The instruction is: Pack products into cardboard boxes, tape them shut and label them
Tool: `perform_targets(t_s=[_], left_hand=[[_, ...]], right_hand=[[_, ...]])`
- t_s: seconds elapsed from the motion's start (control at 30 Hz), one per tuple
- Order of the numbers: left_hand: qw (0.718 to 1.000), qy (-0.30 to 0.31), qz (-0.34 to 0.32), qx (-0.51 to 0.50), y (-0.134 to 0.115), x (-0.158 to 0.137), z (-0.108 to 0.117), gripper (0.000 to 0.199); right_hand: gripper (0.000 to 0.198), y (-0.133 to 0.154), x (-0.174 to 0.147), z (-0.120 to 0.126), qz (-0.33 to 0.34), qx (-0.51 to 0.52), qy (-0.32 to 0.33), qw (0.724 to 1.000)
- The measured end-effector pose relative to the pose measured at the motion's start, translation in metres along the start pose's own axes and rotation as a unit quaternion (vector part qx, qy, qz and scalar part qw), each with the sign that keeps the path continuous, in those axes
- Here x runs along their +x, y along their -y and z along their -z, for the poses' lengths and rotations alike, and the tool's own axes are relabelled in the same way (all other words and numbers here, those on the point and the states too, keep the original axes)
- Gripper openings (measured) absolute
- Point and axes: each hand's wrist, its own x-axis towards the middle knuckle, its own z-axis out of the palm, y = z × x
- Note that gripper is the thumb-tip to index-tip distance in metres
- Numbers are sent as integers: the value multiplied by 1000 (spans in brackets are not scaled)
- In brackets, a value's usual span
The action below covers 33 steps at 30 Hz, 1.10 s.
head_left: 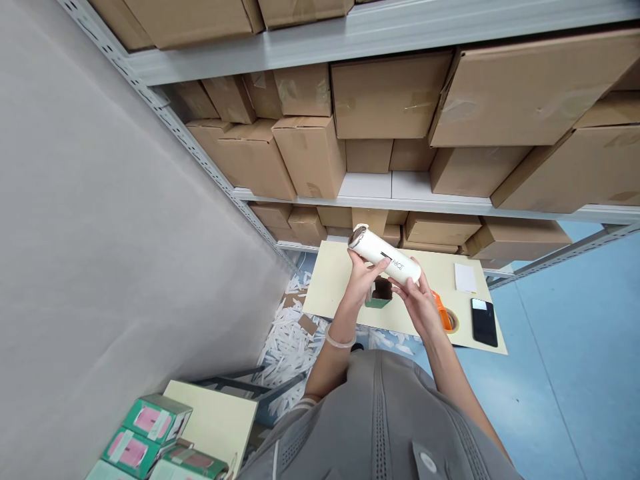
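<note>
A white tumbler (383, 255) with dark lettering on its side lies tilted between my two hands above the table. My left hand (361, 277) wraps round the end with the brownish top, thumb on its side. Toward the plain end, my right hand (417, 297) closes on the tumbler from below and the right. Under it stands a small green box (379, 303) with its top open and a dark inside; my hands partly cover it.
On the cream table (325, 287) lie an orange tape dispenser (443, 312), a black phone (484, 323) and a white paper (465, 277). Shelves of cardboard boxes (310, 157) rise behind. White paper strips (290, 340) cover the floor at left. Green-and-pink boxes (155, 420) sit lower left.
</note>
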Motion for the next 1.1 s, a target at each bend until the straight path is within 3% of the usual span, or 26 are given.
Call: perform_targets(t_s=[0.2,0.37,0.47,0.6,0.77,1.1], left_hand=[[990,73,-92,75,-3,0,3,67],[979,104,-148,91,3,6,3,54],[981,125,-131,75,10,9,3,59],[978,183,-72,69,12,8,2,82],[970,217,-28,106,7,4,-1,86],[976,149,-15,161,15,8,1,84]], right_hand=[[41,-5,1,-1,-88,124,24,988],[41,-5,0,-3,-206,243,79,945],[40,-8,-1,-1,-273,289,89,913],[38,-14,-1,2,-326,315,104,885],[40,-25,1,6,-339,281,137,887],[45,-28,5,5,-316,196,178,911]])
